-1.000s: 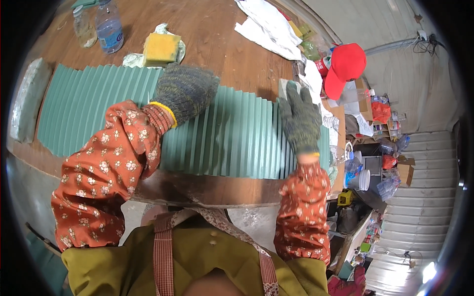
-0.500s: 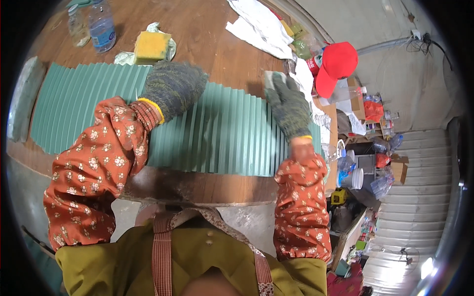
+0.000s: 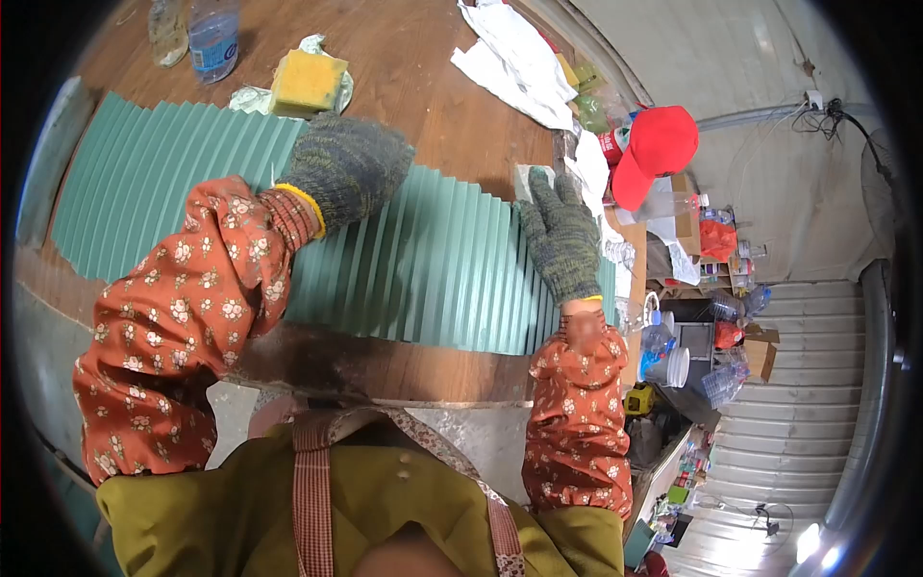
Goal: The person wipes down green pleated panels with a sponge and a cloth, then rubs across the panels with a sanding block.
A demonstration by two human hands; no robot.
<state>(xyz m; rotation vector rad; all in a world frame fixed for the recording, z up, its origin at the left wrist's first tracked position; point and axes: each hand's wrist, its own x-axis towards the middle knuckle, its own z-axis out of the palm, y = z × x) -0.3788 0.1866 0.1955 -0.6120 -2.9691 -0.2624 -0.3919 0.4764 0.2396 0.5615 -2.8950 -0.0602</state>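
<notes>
A long row of sea-green strips (image 3: pixel 452 250), standing closely side by side like pleats, lies across the wooden table. My left hand (image 3: pixel 351 168), in a dark knitted glove with a yellow cuff, is over the row's far edge, left of the middle. Its fingers point right and are blurred, so whether they grip a strip is hidden. My right hand (image 3: pixel 561 236), gloved alike, lies on the right end of the strips with fingers stretched out and apart. A small whitish block (image 3: pixel 527 183) shows beside its fingertips; the glove covers part of it.
A yellow sponge (image 3: pixel 308 82) sits on crumpled plastic just beyond my left hand. Two plastic bottles (image 3: pixel 213 43) stand at the far left. A grey bar (image 3: pixel 53 163) borders the strips' left end. White cloth (image 3: pixel 514 62) and a red cap (image 3: pixel 659 154) are at the far right.
The view has shifted slightly, so the far bottles sit higher in it. My left hand stays over the strips; my right hand's fingers look more spread.
</notes>
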